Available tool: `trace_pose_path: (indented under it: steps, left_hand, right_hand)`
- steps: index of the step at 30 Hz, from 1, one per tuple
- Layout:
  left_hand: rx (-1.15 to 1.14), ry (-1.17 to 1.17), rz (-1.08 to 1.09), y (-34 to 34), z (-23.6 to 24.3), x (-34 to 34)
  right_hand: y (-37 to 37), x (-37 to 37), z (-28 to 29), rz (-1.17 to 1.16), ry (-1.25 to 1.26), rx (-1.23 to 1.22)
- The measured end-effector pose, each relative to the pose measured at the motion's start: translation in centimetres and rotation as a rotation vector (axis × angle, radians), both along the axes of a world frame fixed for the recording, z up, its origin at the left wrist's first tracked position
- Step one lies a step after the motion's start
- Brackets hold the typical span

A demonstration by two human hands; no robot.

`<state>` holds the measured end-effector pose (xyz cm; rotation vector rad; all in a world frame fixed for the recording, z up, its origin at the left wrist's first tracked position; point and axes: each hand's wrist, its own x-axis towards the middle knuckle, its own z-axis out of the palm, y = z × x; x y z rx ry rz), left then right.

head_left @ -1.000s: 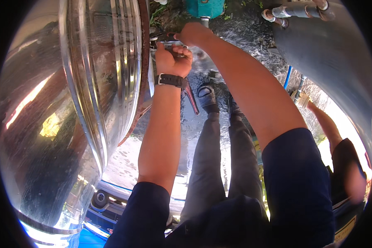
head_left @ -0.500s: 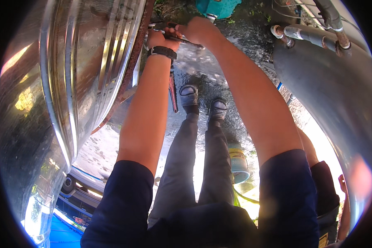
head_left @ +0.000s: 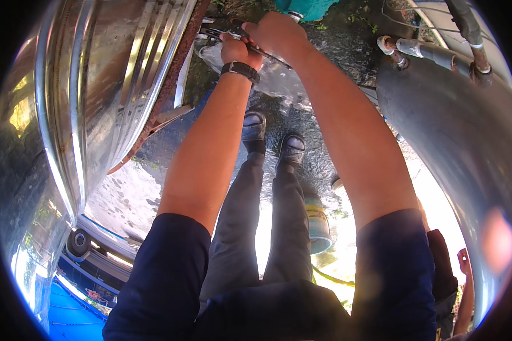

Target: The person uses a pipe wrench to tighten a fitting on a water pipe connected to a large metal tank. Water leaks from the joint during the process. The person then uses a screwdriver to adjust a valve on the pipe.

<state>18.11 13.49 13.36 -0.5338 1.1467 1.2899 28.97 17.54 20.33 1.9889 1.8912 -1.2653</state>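
Observation:
At top centre, my left hand [head_left: 239, 52], with a dark watch on the wrist, closes on a dark metal tool [head_left: 274, 59], apparently a wrench, lying slantwise across it. My right hand [head_left: 277, 35] grips that tool just above and right of the left; its fingers partly hide the tool's far end, which sits beside the rusty edge [head_left: 183, 54] of the steel tank [head_left: 85, 113]. Directly above my right hand is a teal object [head_left: 313, 7] with a pale metal neck. What the tool's end touches is too small to tell.
My sandalled feet [head_left: 293, 149] stand on wet ground [head_left: 287, 99]. A grey tank [head_left: 438, 108] with jointed pipes [head_left: 415, 48] curves along the right. A bucket [head_left: 318, 230] and hose are behind my legs. Another person's arm [head_left: 465, 284] shows lower right. A wheel [head_left: 78, 243] and blue surface [head_left: 68, 310] lie lower left.
My left hand's fingers, looser a second ago, now wrap the tool. Both hands sit higher in view. The red wrench seen below my left wrist earlier is out of sight.

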Motion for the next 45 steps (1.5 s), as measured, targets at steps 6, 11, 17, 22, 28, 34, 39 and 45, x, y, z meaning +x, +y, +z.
trace_pose_path:
  steps: [6,11,17,22,28,34,39,45]
  left_hand:
    - [0.045,-0.036,-0.05,-1.7,-0.5,0.7]
    - [0.139,-0.105,-0.154,-5.0,-0.8,1.0]
    - [0.248,-0.147,-0.327,-11.1,-1.4,0.6]
    - [0.284,-0.218,-0.392,-14.4,-1.2,0.7]
    - [0.354,-0.177,-0.506,-15.6,-1.6,0.3]
    - [0.288,-0.158,-0.465,-16.5,-1.1,0.1]
    - [0.264,-0.148,-0.444,-16.5,0.3,-0.3]
    - [0.247,-0.147,-0.431,-16.5,1.5,-0.7]
  right_hand:
    - [-0.7,-0.1,1.7,-0.026,-0.032,0.256]
    - [-4.4,-1.1,2.9,0.064,-0.031,1.076]
    - [-12.8,-1.7,5.7,-0.214,0.347,0.935]
    - [-16.7,-1.4,5.4,-0.384,0.39,0.864]
    - [-17.5,-1.5,4.8,-0.444,0.442,0.788]
    - [-17.0,-1.4,5.0,-0.416,0.507,0.773]
    - [-16.5,-1.6,5.2,-0.398,0.457,0.765]
    - [-16.6,-2.4,5.8,-0.409,0.482,0.75]
